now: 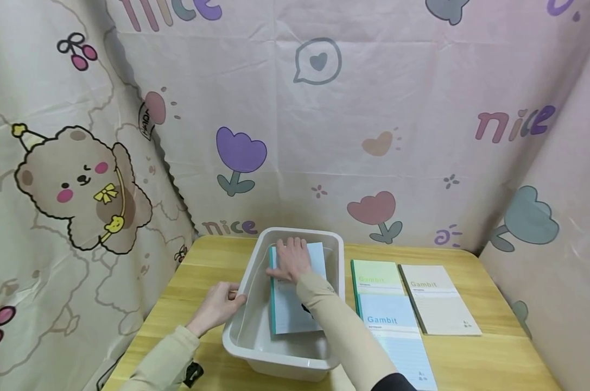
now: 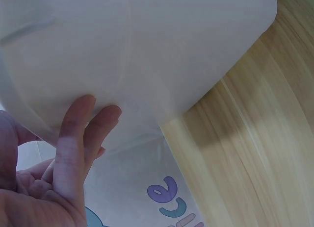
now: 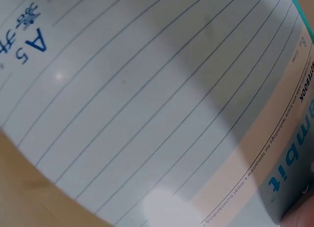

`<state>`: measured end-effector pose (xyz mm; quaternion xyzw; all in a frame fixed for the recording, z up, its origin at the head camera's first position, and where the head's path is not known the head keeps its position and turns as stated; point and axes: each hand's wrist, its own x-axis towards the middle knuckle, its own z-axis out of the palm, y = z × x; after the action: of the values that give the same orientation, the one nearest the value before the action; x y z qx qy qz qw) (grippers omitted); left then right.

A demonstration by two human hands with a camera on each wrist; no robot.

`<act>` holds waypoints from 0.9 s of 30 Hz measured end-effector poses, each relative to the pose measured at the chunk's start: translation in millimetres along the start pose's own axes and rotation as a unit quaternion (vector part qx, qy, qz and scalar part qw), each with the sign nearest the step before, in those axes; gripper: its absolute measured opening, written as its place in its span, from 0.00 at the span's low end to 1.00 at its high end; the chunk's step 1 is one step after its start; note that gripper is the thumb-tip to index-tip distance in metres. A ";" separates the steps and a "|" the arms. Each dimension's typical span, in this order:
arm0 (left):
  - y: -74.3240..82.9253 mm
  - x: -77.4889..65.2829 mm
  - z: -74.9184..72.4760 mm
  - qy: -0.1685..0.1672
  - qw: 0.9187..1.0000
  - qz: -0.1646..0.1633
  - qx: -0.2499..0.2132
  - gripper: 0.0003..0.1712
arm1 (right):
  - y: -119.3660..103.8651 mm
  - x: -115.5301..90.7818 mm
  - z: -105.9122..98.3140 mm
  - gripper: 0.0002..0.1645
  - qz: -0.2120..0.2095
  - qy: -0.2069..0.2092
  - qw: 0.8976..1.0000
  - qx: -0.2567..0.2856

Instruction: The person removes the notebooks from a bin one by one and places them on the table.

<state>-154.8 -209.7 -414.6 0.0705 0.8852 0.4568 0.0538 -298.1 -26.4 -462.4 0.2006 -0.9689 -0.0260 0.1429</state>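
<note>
A pale plastic bin [image 1: 340, 271] stands on the table. My left hand [image 1: 216, 307] grips its left rim, and in the left wrist view the fingers [image 2: 71, 138] lie along the outer wall. Inside the bin is a light blue notebook [image 1: 290, 309] with a teal spine. My right hand [image 1: 293, 260] rests on its upper part, fingers spread toward the far end and thumb out at the spine side. The notebook's lined cover [image 3: 137, 99] fills most of the right wrist view, with a bit of a fingertip [image 3: 297, 214] at the lower right corner.
To the right of the bin, a blue notebook [image 1: 394, 331] overlaps a green notebook [image 1: 378, 274]. A beige notebook [image 1: 441, 298] lies beside them. The wooden table [image 1: 216, 255] meets a printed curtain [image 1: 295, 136] at the back; more curtain hangs on both sides.
</note>
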 end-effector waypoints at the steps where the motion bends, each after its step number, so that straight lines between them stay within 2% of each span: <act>1: 0.5 0.3 0.0 0.000 1.000 -0.001 0.000 0.20 | 0.9 1.2 -3.7 0.45 0.000 -0.003 1.000 0.001; 7: 1.2 1.2 0.9 0.002 1.000 -0.008 0.001 0.20 | 5.1 7.6 -27.2 0.43 -0.005 -0.009 1.000 0.015; 15: -1.3 -0.1 -1.0 0.008 1.000 -0.004 -0.004 0.20 | 8.4 13.1 -63.6 0.40 -0.022 0.026 0.999 0.024; 20: -1.6 -0.1 -1.6 0.020 1.000 -0.004 0.001 0.18 | 15.2 10.9 -93.0 0.39 -0.032 0.030 0.998 0.043; 27: -0.5 -0.7 -0.7 0.032 0.999 -0.014 0.006 0.16 | 30.7 3.8 -130.4 0.36 -0.046 0.058 0.994 0.082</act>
<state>-154.2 -210.7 -414.6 0.0434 0.8899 0.4530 0.0313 -275.6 1.2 -333.2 0.2569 -0.9476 0.0589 0.1804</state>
